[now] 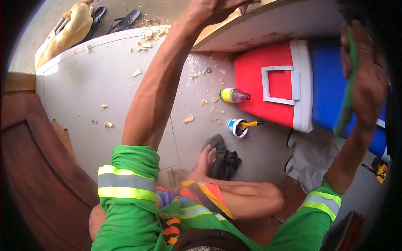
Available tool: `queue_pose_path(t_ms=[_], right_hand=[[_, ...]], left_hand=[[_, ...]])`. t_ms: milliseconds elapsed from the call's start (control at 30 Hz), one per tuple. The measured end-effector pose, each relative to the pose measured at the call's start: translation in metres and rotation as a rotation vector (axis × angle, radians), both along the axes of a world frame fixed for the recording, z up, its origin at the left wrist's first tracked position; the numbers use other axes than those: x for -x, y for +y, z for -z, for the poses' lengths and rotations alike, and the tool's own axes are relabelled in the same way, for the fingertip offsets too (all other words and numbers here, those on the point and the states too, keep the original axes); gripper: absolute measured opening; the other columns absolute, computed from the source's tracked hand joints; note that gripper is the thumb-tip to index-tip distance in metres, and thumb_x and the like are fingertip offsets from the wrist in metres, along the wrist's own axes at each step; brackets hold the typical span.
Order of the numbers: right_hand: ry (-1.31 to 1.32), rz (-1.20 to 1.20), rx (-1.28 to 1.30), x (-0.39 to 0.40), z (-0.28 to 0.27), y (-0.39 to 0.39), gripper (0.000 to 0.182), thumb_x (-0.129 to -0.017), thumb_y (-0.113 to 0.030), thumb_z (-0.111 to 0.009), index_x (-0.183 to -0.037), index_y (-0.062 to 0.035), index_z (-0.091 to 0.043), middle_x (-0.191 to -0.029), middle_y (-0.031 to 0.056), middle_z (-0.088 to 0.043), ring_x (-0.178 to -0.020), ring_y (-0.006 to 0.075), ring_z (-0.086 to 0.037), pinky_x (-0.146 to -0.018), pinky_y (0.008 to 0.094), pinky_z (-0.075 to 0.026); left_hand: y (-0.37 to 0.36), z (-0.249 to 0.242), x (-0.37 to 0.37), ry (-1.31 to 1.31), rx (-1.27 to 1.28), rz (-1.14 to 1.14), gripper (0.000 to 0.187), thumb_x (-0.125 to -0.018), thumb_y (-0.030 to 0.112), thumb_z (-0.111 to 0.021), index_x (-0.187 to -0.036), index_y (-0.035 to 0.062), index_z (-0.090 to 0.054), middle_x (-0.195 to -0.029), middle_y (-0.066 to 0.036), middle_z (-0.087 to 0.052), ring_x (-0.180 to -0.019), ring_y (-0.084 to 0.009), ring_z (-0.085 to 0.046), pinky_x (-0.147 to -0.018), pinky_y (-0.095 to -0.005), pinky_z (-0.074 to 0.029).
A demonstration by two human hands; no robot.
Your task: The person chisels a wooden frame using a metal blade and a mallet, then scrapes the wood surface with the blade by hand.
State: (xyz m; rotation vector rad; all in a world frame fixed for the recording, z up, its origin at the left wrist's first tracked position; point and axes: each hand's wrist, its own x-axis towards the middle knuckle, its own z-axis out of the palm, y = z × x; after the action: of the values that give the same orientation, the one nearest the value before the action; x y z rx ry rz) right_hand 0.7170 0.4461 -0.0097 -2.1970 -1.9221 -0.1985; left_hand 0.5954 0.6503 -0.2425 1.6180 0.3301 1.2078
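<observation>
My left hand [211, 10] reaches to the top edge of the view, at the near edge of a pale upright panel [284, 25]. Its fingers are mostly cut off by the frame, and a small dark, thin piece shows beside them. On the right, my right hand [368, 79] is raised and closed round a long green strip-like tool [346, 102], which hangs down past the palm in front of a blue cooler [326, 79]. The tool's upper end runs into the dark rim of the view.
A red cooler [251, 69] with a white handle stands by a bottle [232, 95] and a paint pot [238, 133] with a yellow-handled brush [252, 124]. Pale shavings litter the tiles. A black cloth [224, 161] lies by my foot; a brown door [46, 175] is left, a dog [69, 31] upper left.
</observation>
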Motion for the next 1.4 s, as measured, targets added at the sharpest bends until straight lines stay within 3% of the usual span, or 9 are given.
queue_pose_path(t_ms=[233, 367, 433, 600, 667, 767, 867, 1033, 1400], right_hand=[[-0.017, -0.014, -0.063, 0.014, 0.006, 0.001, 0.043, -0.107, -0.031, -0.051, -0.146, -0.0125, -0.054, -0.110, 0.0038, -0.068, -0.075, 0.0041, -0.055, -0.063, 0.0193, -0.042], [-0.258, -0.294, 0.085, 0.009, 0.015, 0.012, 0.046, -0.106, -0.034, -0.053, -0.148, -0.0168, -0.053, -0.092, -0.0002, -0.063, -0.073, 0.0049, -0.053, -0.066, 0.0208, -0.043], [-0.137, -0.100, 0.022, 0.023, 0.029, 0.015, 0.046, -0.105, -0.032, -0.055, -0.149, -0.0201, -0.052, -0.090, -0.0015, -0.061, -0.073, 0.0054, -0.052, -0.065, 0.0213, -0.043], [0.106, 0.094, -0.036, 0.016, 0.021, 0.004, 0.043, -0.105, -0.033, -0.058, -0.145, -0.0191, -0.055, -0.087, -0.0014, -0.058, -0.068, 0.0041, -0.048, -0.058, 0.0211, -0.041], [-0.087, -0.175, -0.102, 0.015, 0.052, 0.017, 0.044, -0.104, -0.034, -0.058, -0.145, -0.0187, -0.055, -0.087, -0.0015, -0.059, -0.067, 0.0028, -0.047, -0.056, 0.0200, -0.039], [0.155, 0.011, -0.118, 0.088, 0.052, 0.024, 0.055, -0.102, -0.022, -0.059, -0.154, -0.0157, -0.041, -0.105, 0.0059, -0.066, -0.074, 0.0050, -0.057, -0.066, 0.0224, -0.049], [0.841, -0.389, 0.425, 0.042, 0.002, 0.035, 0.048, -0.101, -0.011, -0.054, -0.149, -0.0102, -0.047, -0.119, 0.0138, -0.068, -0.089, 0.0096, -0.064, -0.073, 0.0286, -0.057], [-0.154, -0.206, 0.053, 0.048, 0.052, 0.035, 0.047, -0.099, -0.007, -0.051, -0.146, -0.0054, -0.049, -0.131, 0.0198, -0.064, -0.112, 0.0264, -0.067, -0.098, 0.0403, -0.055], [0.131, 0.049, -0.071, 0.036, 0.047, -0.001, 0.046, -0.105, -0.025, -0.056, -0.149, -0.0148, -0.051, -0.095, 0.0016, -0.061, -0.073, 0.0060, -0.050, -0.060, 0.0228, -0.040]], left_hand=[[-0.004, -0.006, 0.007, -0.035, -0.048, -0.012, 0.037, -0.092, 0.025, -0.075, -0.118, -0.0005, -0.068, -0.116, -0.018, -0.073, -0.112, -0.0293, -0.068, -0.097, -0.0413, -0.054], [0.008, -0.003, -0.003, 0.007, -0.114, 0.017, 0.040, -0.093, 0.023, -0.075, -0.123, -0.0012, -0.065, -0.121, -0.020, -0.071, -0.112, -0.0287, -0.068, -0.096, -0.0408, -0.055], [0.010, 0.003, -0.011, -0.026, -0.284, -0.056, 0.040, -0.093, 0.023, -0.075, -0.123, -0.0014, -0.065, -0.121, -0.020, -0.071, -0.112, -0.0279, -0.068, -0.096, -0.0408, -0.055], [-0.002, -0.003, 0.003, 0.037, -0.002, 0.001, 0.042, -0.090, 0.020, -0.078, -0.125, -0.0010, -0.065, -0.121, -0.020, -0.071, -0.113, -0.0276, -0.068, -0.098, -0.0415, -0.054], [-0.001, -0.007, 0.003, -0.002, -0.033, 0.047, 0.041, -0.089, 0.019, -0.079, -0.122, -0.0016, -0.066, -0.119, -0.019, -0.072, -0.113, -0.0268, -0.068, -0.098, -0.0403, -0.054], [0.003, 0.004, 0.000, 0.000, -0.121, -0.017, 0.039, -0.089, 0.018, -0.078, -0.122, 0.0000, -0.067, -0.120, -0.018, -0.072, -0.114, -0.0268, -0.068, -0.098, -0.0395, -0.054], [0.000, 0.009, 0.001, -0.010, -0.010, -0.030, 0.036, -0.090, 0.016, -0.077, -0.123, 0.0028, -0.068, -0.120, -0.016, -0.072, -0.113, -0.0278, -0.068, -0.099, -0.0393, -0.054], [0.005, 0.029, -0.002, 0.063, -0.083, 0.045, 0.043, -0.090, 0.021, -0.078, -0.124, -0.0005, -0.065, -0.114, -0.017, -0.074, -0.108, -0.0263, -0.070, -0.098, -0.0383, -0.054], [-0.007, 0.006, 0.014, -0.052, 0.013, 0.060, 0.041, -0.093, 0.022, -0.074, -0.126, 0.0003, -0.063, -0.122, -0.017, -0.070, -0.112, -0.0271, -0.067, -0.095, -0.0412, -0.058]])
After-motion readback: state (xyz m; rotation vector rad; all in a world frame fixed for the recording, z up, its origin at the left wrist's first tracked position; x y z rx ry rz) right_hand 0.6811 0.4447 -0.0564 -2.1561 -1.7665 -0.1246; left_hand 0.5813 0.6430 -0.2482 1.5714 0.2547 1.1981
